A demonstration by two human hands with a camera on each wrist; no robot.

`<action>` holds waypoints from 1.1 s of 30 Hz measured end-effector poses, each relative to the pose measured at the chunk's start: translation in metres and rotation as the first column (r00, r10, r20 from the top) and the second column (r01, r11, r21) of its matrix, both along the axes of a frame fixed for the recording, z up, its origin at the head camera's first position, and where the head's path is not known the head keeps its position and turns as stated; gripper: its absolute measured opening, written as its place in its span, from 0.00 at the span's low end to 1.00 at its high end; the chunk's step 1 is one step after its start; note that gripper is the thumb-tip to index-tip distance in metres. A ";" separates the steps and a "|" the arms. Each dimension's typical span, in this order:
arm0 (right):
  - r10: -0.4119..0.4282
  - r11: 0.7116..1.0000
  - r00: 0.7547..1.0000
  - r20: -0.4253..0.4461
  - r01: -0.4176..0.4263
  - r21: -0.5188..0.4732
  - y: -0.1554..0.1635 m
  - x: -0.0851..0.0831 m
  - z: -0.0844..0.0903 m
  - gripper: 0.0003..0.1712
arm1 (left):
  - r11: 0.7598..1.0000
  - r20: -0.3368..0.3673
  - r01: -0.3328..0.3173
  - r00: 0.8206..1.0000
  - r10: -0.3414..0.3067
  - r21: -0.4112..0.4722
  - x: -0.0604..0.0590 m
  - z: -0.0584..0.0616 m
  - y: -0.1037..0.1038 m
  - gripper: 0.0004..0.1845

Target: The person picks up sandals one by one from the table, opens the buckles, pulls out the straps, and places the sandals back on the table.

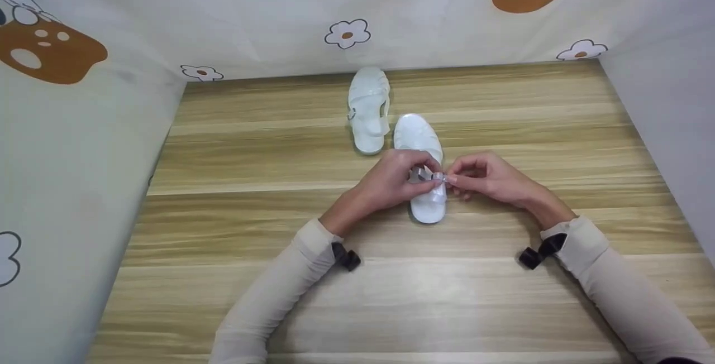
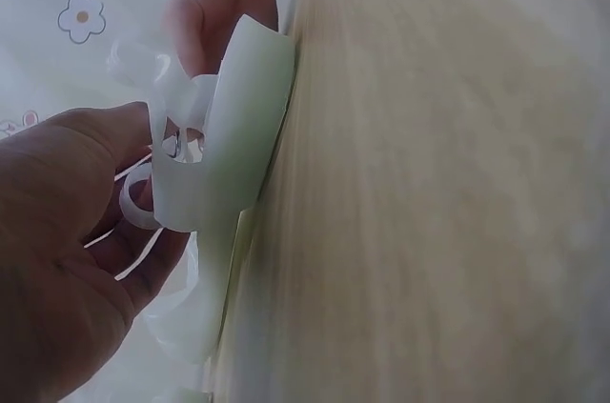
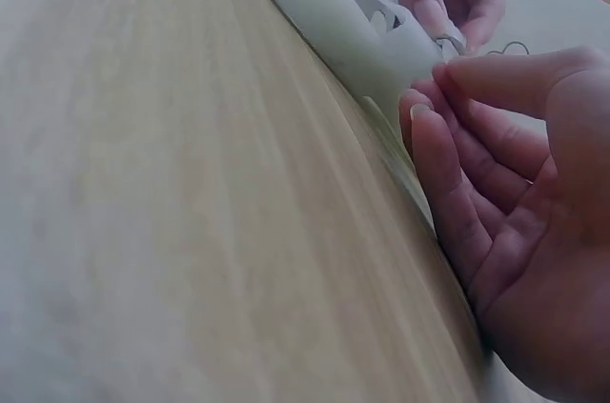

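A white sandal (image 1: 416, 133) lies on the wood-grain tabletop, its toe toward the back wall. Over its heel end, my left hand (image 1: 394, 178) pinches the sandal's strap (image 1: 422, 174) between thumb and fingers. From the other side my right hand (image 1: 494, 181) pinches the strap at a small buckle, thumb against index finger. In the left wrist view the strap curls into a loop (image 2: 136, 197) beside the left fingers. The right wrist view has the right fingertips (image 3: 448, 79) meeting at the buckle (image 3: 452, 41), right by the left thumb.
A second white sandal (image 1: 367, 121) lies farther back and to the left, its toe near the flower-print back wall (image 1: 268, 23). A plain pale wall (image 1: 665, 107) borders the tabletop (image 1: 234, 168) on the right. Black camera mounts (image 1: 349, 258) sit on both sleeved wrists.
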State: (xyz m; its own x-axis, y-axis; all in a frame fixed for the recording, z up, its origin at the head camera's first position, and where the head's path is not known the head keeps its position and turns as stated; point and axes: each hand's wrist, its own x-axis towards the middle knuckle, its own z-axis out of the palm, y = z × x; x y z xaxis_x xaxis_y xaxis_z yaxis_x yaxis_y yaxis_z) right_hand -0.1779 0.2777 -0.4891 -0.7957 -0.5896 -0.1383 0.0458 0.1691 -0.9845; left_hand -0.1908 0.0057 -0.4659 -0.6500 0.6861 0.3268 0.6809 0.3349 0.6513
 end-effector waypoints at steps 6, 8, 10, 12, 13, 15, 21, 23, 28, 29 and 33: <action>0.002 1.000 0.999 -0.045 -0.002 -0.014 -0.003 0.001 -0.001 0.12 | 1.000 0.041 -0.013 0.999 0.013 -0.010 0.001 0.001 0.001 0.10; 0.011 1.000 0.998 -0.057 -0.012 -0.019 -0.003 0.001 -0.001 0.12 | 1.000 0.053 -0.012 0.999 0.012 -0.009 0.002 0.001 0.002 0.10; 0.019 1.000 0.998 -0.067 -0.021 -0.022 -0.002 0.001 0.000 0.11 | 1.000 0.059 -0.010 0.998 0.010 -0.004 0.002 0.001 0.002 0.11; 0.024 0.999 0.997 -0.071 -0.026 -0.029 -0.002 0.001 0.000 0.11 | 1.000 0.061 -0.009 0.998 0.009 -0.001 0.002 0.001 0.002 0.11; 0.025 0.999 0.997 -0.073 -0.028 -0.032 -0.002 0.001 0.000 0.10 | 1.000 0.061 -0.009 0.998 0.009 0.000 0.002 0.001 0.002 0.11; 0.025 0.999 0.997 -0.076 -0.028 -0.037 -0.002 0.001 0.000 0.10 | 1.000 0.055 -0.009 0.998 0.009 0.003 0.002 0.002 0.002 0.11; 0.026 0.999 0.998 -0.065 -0.029 -0.046 -0.001 0.002 0.001 0.11 | 1.000 0.033 0.005 0.999 -0.006 0.022 0.003 0.001 0.004 0.11; 0.027 0.999 0.998 -0.050 -0.029 -0.044 -0.001 0.003 0.003 0.11 | 1.000 0.028 0.006 1.000 -0.007 0.025 0.003 0.001 0.005 0.11; 0.022 0.999 1.000 -0.017 -0.023 -0.023 -0.002 0.002 0.005 0.15 | 1.000 0.025 0.003 1.000 -0.004 0.007 0.002 0.001 0.003 0.11; 0.022 1.000 1.000 -0.018 -0.023 -0.016 -0.002 0.002 0.005 0.15 | 1.000 0.028 0.002 1.000 -0.002 0.005 0.002 0.001 0.003 0.10; 0.032 0.999 0.998 -0.045 -0.032 0.007 -0.004 0.001 0.003 0.14 | 1.000 0.062 -0.016 0.998 0.015 0.027 0.002 0.002 0.001 0.10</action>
State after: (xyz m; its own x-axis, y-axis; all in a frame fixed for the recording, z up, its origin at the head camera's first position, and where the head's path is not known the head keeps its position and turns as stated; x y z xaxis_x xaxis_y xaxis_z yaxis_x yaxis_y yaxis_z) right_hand -0.1774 0.2737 -0.4858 -0.7821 -0.6140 -0.1066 -0.0041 0.1761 -0.9844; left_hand -0.1886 0.0068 -0.4636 -0.6799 0.6673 0.3040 0.6340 0.3266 0.7009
